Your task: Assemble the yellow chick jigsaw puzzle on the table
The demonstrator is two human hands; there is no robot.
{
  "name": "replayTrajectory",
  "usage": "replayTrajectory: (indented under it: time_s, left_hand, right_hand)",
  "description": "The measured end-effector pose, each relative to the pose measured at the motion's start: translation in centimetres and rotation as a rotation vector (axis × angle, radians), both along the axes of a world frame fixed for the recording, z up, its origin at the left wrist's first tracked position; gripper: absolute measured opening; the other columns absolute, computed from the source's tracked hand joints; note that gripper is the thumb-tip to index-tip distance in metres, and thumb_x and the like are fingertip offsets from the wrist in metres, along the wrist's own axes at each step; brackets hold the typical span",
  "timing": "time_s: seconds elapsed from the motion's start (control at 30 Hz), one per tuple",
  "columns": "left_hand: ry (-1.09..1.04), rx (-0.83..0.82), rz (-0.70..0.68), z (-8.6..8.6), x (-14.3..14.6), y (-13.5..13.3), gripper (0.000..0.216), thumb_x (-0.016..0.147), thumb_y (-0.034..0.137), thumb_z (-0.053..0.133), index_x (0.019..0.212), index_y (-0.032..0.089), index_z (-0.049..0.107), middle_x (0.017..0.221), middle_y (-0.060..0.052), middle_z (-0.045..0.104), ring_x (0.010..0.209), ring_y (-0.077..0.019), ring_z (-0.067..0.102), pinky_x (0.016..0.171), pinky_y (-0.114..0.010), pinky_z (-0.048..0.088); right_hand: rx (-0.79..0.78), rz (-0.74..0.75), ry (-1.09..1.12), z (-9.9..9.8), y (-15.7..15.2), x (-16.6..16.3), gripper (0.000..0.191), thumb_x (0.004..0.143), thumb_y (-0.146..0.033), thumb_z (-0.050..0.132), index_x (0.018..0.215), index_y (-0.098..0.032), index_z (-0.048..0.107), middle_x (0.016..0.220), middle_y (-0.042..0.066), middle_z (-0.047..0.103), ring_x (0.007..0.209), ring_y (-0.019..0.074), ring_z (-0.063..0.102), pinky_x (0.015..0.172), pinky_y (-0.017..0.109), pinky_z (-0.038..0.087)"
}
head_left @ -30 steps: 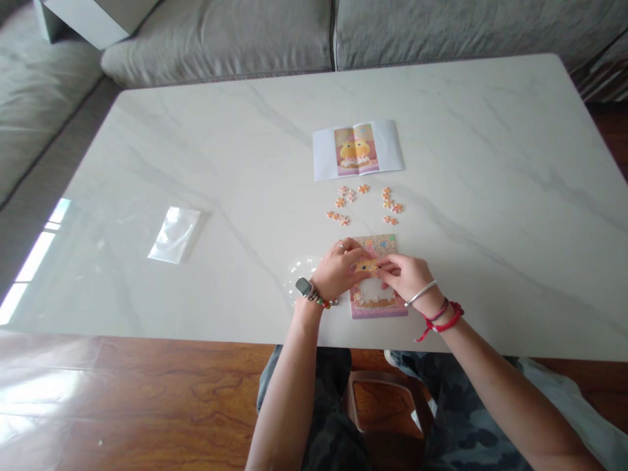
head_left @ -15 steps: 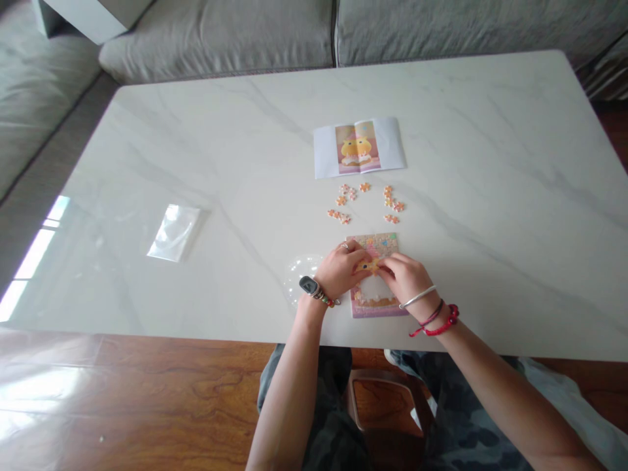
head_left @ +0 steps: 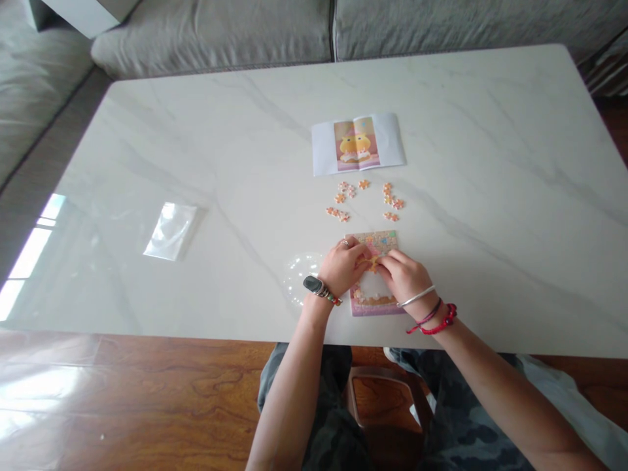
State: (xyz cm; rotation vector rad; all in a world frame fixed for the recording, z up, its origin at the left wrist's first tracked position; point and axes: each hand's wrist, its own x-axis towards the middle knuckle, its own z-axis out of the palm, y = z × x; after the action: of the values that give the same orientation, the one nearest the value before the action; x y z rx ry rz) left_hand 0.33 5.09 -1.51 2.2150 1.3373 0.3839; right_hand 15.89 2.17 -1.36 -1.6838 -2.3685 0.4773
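A partly filled jigsaw puzzle (head_left: 377,307) lies near the table's front edge, with a bare white area in its middle and a pink and brown lower border. My left hand (head_left: 346,265) is over its left side, fingers bent and pinched together at a yellow puzzle piece (head_left: 373,263). From the right, my right hand (head_left: 405,275) grips the same yellow spot between thumb and fingertips. The fingertips partly hide the piece. Beyond the puzzle lie several loose orange and pink pieces, one group on the left (head_left: 338,214) and another on the right (head_left: 394,203).
A creased sheet with a printed yellow character (head_left: 356,144) lies behind the loose pieces. A clear plastic bag (head_left: 170,231) rests on the left of the white marbled table (head_left: 245,150). Beside my left wrist is a shiny transparent film (head_left: 298,278). A grey sofa (head_left: 220,33) stands behind.
Both hands stay at the yellow piece, the left fingers now covering more of it and its dark eye mark. The whole view has shifted slightly; the loose pieces lie as before.
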Motion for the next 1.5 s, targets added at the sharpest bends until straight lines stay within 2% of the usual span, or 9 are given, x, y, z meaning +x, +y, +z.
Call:
replayTrajectory:
  time_s: [0.23, 0.4, 0.63, 0.83, 1.07, 1.3, 1.5]
  left_hand:
    - [-0.019, -0.039, 0.043, -0.1, 0.2, -0.1, 0.007, 0.072, 0.022, 0.049, 0.075, 0.018, 0.053, 0.08, -0.002, 0.047, 0.071, -0.0122, 0.046, 0.064, -0.024, 0.039]
    - [-0.035, -0.058, 0.05, 0.0, 0.2, -0.2, 0.007, 0.071, 0.021, 0.049, 0.075, 0.018, 0.053, 0.079, -0.002, 0.047, 0.07, -0.012, 0.046, 0.062, -0.024, 0.039]
    - [-0.039, -0.096, 0.125, 0.2, 0.6, -0.1, 0.004, 0.066, 0.015, 0.05, 0.069, 0.017, 0.05, 0.076, -0.001, 0.046, 0.067, -0.0118, 0.045, 0.06, -0.024, 0.039]
    - [-0.022, -0.103, 0.151, 0.4, 1.0, -0.2, 0.003, 0.066, 0.018, 0.051, 0.069, 0.018, 0.049, 0.076, -0.001, 0.046, 0.066, -0.0124, 0.045, 0.06, -0.025, 0.039]
    - [0.0, -0.07, 0.153, 0.2, 1.1, -0.4, 0.003, 0.068, 0.018, 0.05, 0.071, 0.019, 0.049, 0.079, -0.002, 0.046, 0.071, -0.0136, 0.046, 0.064, -0.027, 0.039]
    - [0.014, -0.082, 0.114, 0.3, 0.8, -0.4, 0.007, 0.067, 0.023, 0.052, 0.073, 0.019, 0.049, 0.08, -0.002, 0.046, 0.07, -0.0139, 0.046, 0.064, -0.028, 0.04]
    - [0.026, -0.108, 0.176, 0.6, 1.2, -0.4, 0.009, 0.066, 0.021, 0.053, 0.074, 0.019, 0.05, 0.081, -0.002, 0.047, 0.074, -0.0151, 0.047, 0.066, -0.029, 0.04]
  right_hand:
    - [-0.027, -0.015, 0.141, 0.0, 0.9, 0.8, 0.019, 0.079, -0.02, 0.042, 0.074, -0.017, 0.06, 0.075, 0.004, 0.056, 0.069, 0.0126, 0.051, 0.058, 0.022, 0.035]
    - [-0.035, 0.025, 0.138, -0.1, 1.1, 0.8, 0.02, 0.08, -0.02, 0.041, 0.078, -0.018, 0.061, 0.078, 0.004, 0.057, 0.071, 0.0117, 0.052, 0.059, 0.021, 0.035]
    - [-0.058, 0.202, -0.131, 1.4, 0.4, 0.7, 0.024, 0.081, -0.016, 0.036, 0.085, -0.02, 0.06, 0.084, 0.004, 0.058, 0.067, 0.0115, 0.052, 0.053, 0.022, 0.032]
    - [-0.102, 0.162, -0.302, 3.1, -0.6, -0.6, 0.03, 0.08, -0.012, 0.032, 0.093, -0.018, 0.058, 0.087, 0.009, 0.058, 0.067, 0.0155, 0.053, 0.049, 0.026, 0.031]
    - [-0.04, 0.278, -0.146, 2.4, -0.7, 1.6, 0.037, 0.078, -0.011, 0.037, 0.108, -0.024, 0.051, 0.096, 0.005, 0.055, 0.076, 0.0127, 0.052, 0.059, 0.022, 0.037]
    - [-0.105, 0.244, -0.15, 2.2, -1.1, 1.1, 0.034, 0.077, -0.011, 0.038, 0.105, -0.024, 0.053, 0.099, 0.005, 0.055, 0.08, 0.0148, 0.053, 0.057, 0.023, 0.038]
    - [-0.073, 0.224, -0.076, 2.0, -0.6, 1.8, 0.036, 0.075, -0.01, 0.04, 0.104, -0.025, 0.053, 0.098, 0.003, 0.055, 0.076, 0.0115, 0.053, 0.059, 0.021, 0.037]
